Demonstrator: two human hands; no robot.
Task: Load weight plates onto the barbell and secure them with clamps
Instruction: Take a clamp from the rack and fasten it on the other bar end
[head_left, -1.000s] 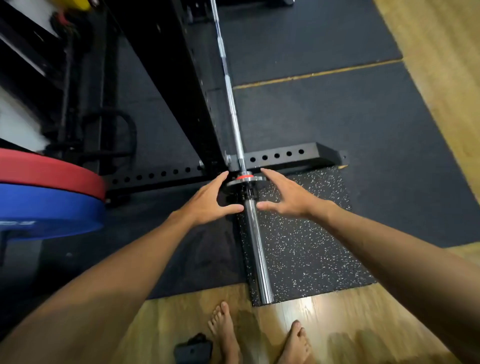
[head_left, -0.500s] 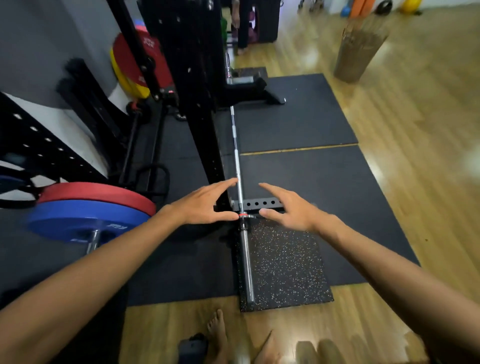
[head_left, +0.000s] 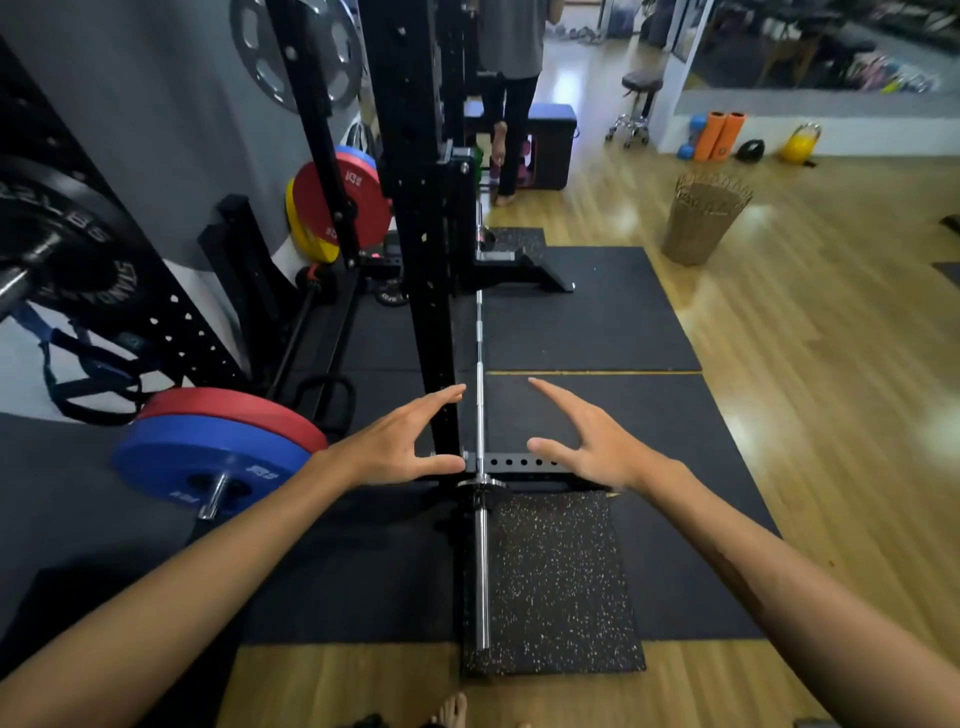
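A steel barbell (head_left: 482, 566) lies on the floor, its bare near sleeve resting on a speckled mat (head_left: 558, 587). My left hand (head_left: 395, 447) hovers open just left of the bar above the sleeve collar. My right hand (head_left: 589, 441) hovers open just right of it. Neither hand touches the bar. A blue plate (head_left: 208, 467) with a red plate (head_left: 234, 410) behind it sits on a storage peg at the left. More red and yellow plates (head_left: 337, 208) hang on the rack further back. No clamp is visible.
A black rack upright (head_left: 415, 234) rises just left of the bar, with its holed base beam (head_left: 519, 461) crossing under my hands. Black iron plates (head_left: 62, 244) hang far left. A wicker basket (head_left: 704, 218) stands on the wood floor. A person (head_left: 511, 93) stands beyond the rack.
The view has tilted up and pulled back, showing more of the room. Both hands have lifted off the sleeve collar and spread apart above the bar.
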